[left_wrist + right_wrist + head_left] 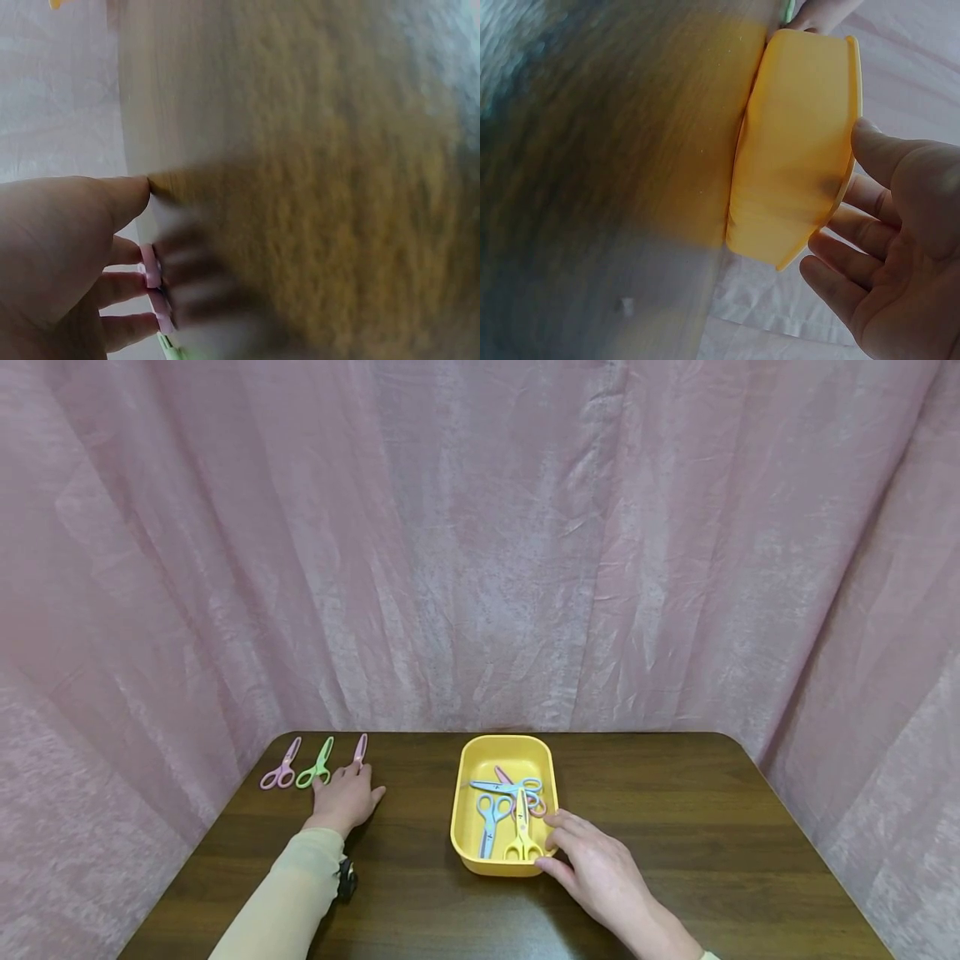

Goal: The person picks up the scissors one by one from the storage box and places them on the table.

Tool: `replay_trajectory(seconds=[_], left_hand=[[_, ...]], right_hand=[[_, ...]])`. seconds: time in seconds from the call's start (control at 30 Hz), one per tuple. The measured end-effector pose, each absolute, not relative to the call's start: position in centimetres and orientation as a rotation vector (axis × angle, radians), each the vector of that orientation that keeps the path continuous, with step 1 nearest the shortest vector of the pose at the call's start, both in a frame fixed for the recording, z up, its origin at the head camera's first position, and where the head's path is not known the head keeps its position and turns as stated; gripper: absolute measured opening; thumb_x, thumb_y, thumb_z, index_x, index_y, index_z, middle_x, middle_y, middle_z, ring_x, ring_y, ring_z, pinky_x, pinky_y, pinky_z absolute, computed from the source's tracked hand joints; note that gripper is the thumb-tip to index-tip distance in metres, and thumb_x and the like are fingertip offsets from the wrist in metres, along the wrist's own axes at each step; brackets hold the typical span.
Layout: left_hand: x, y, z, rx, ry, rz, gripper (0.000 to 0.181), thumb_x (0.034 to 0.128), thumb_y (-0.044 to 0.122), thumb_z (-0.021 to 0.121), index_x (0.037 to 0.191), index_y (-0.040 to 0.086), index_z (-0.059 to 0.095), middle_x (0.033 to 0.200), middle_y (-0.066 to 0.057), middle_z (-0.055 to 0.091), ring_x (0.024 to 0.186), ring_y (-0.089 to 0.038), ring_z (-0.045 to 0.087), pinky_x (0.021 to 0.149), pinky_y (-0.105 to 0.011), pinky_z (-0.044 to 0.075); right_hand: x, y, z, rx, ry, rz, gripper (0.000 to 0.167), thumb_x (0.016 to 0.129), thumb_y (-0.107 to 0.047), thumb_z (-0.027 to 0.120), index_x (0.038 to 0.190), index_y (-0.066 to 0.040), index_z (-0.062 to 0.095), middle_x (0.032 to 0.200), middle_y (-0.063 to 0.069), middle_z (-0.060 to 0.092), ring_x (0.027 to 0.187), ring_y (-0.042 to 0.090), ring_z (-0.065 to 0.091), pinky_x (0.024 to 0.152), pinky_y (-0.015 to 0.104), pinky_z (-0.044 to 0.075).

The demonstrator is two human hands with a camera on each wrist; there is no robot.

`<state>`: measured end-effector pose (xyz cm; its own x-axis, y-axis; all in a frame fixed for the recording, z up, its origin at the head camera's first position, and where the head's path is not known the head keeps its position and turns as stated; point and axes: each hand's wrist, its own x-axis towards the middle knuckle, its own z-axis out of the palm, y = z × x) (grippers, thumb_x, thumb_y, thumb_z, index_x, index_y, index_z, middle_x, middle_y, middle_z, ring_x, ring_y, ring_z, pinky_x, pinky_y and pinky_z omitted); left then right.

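Note:
On the left of the table my left hand (347, 797) lies over a pair of pink scissors (361, 748), its fingertips touching the handle loops (152, 271); the hand hides those loops in the head view. Thumb held apart, its fingers stretch out fairly straight. My right hand (597, 865) rests its thumb and fingertips lightly at the near right corner of a yellow tray (457, 810). Inside lie blue scissors (491, 814), a second blue pair (498, 787) across pink scissors (502, 774), and yellow scissors (522, 827) at the front right.
Green scissors (318, 767) lie just left of my left hand, with purple-pink scissors (283, 767) farther left, blades pointing to the back edge. Behind the brown wooden table (645, 785) hangs a pink curtain (487, 543), which also runs along both sides.

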<state>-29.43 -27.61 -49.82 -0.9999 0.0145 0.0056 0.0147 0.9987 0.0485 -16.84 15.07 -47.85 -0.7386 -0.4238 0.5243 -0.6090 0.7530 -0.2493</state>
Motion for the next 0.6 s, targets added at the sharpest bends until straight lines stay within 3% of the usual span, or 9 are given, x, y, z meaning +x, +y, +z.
replay_trajectory(seconds=[0.6], left_hand=[[-29.42, -28.51, -50.03, -0.021, -3.140, -0.083, 0.065, 0.1120, 0.043, 0.063, 0.156, -0.004, 0.054, 0.163, -0.029, 0.049, 0.146, -0.052, 0.049, 0.115, -0.088, 0.022]], right_hand=[[-16.81, 15.02, -47.83, 0.775, -2.540, 0.568, 0.027, 0.089, -0.038, 0.093, 0.092, -0.019, 0.073, 0.134, -0.001, 0.076, 0.133, 0.020, 0.069, 0.094, 0.045, 0.062]])
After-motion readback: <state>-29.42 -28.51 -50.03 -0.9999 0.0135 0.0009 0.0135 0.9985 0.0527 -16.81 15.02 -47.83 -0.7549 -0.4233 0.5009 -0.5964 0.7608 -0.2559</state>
